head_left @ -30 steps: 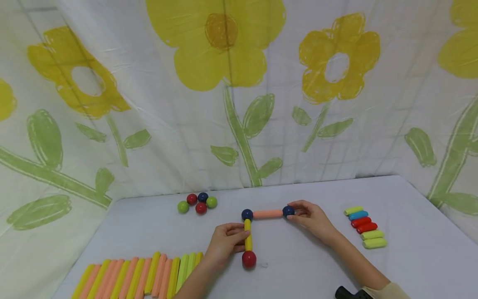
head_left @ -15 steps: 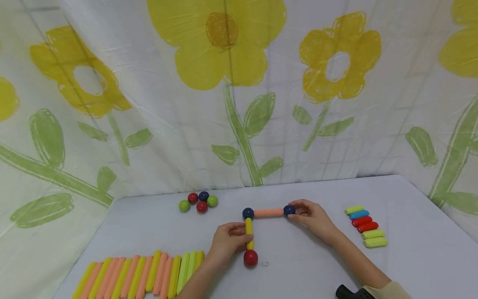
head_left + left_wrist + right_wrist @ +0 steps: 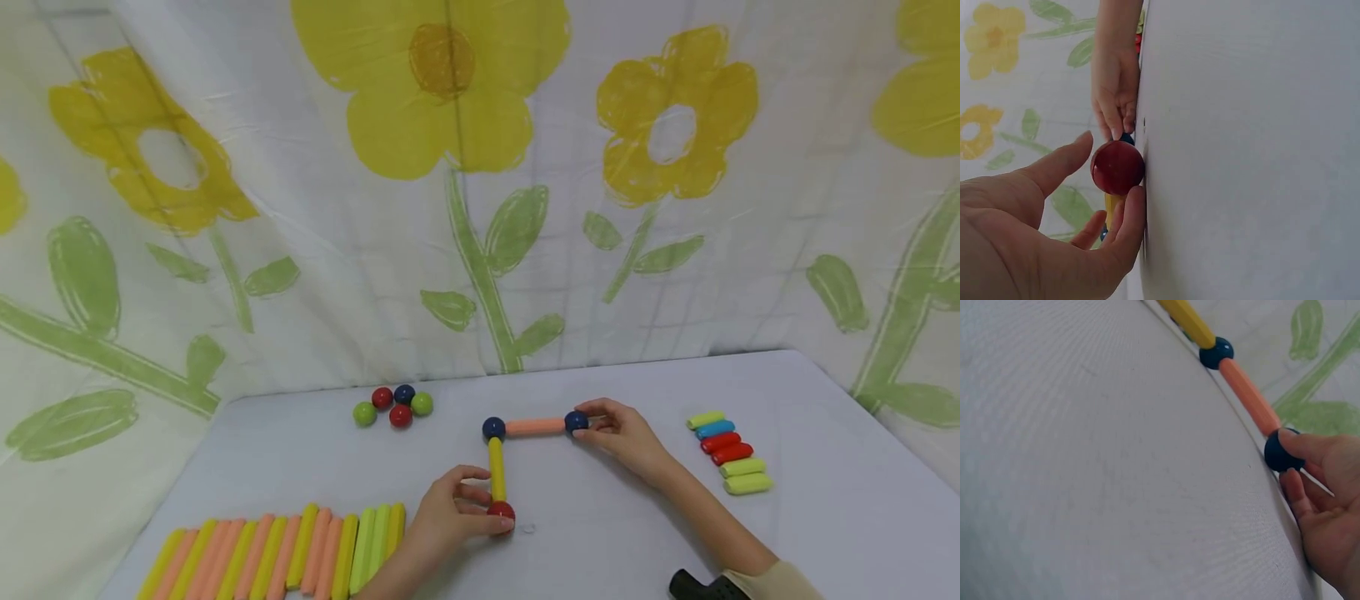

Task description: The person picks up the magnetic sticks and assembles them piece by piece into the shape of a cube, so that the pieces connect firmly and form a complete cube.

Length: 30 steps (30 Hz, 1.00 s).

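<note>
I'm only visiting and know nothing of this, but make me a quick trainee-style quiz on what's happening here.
1. The right hand pinches a ball. Its colour: A red, B dark blue, C green?
2. True or false: the L-shape's yellow stick runs between two red balls.
3. How many loose balls lie near the table's far edge?

Key:
1. B.
2. False: that yellow stick runs between a red ball and a dark blue corner ball.
3. Five.
</note>
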### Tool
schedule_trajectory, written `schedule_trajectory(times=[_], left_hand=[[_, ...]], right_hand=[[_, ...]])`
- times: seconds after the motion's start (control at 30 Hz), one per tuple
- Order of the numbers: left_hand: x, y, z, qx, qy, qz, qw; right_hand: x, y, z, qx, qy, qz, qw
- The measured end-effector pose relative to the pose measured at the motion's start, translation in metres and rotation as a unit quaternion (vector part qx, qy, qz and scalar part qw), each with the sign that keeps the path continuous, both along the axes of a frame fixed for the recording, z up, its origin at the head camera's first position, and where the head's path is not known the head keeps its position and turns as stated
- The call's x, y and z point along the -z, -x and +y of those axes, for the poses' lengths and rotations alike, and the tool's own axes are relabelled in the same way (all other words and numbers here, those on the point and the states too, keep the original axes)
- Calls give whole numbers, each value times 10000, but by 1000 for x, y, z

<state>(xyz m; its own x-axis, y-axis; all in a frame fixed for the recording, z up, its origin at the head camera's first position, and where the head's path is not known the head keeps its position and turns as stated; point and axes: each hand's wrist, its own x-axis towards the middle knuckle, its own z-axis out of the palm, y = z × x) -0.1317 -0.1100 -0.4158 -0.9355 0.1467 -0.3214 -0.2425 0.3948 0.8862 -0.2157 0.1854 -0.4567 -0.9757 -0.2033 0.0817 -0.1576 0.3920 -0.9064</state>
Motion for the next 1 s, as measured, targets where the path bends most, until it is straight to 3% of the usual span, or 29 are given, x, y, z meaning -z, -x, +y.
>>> schedule_trajectory(times=[0.17,0.33,0.63,0.77,0.9,1.0], left_hand=[[1,-3,-4,-13,-57,152,9999],[0,4,-7,-229,-190,208,9993],[-2,39,-9,-690,-256,566,9957],[-1,58,-1,-975,-350,636,9926],[1,77,8,-1301,-539,793,9868],[1,86,12,-1548,-575,881,9823]], right_hand=[[-1,0,-3,-39,-33,68,10000],[-2,-5,1,75,-101,99,9999],[-10,-34,13,276,-862,69,9959],[-18,-50,13,363,-1164,-283,9921],[-23,-63,10,172,-1230,-533,9908],[-23,-71,6,-42,-1186,-539,9915]])
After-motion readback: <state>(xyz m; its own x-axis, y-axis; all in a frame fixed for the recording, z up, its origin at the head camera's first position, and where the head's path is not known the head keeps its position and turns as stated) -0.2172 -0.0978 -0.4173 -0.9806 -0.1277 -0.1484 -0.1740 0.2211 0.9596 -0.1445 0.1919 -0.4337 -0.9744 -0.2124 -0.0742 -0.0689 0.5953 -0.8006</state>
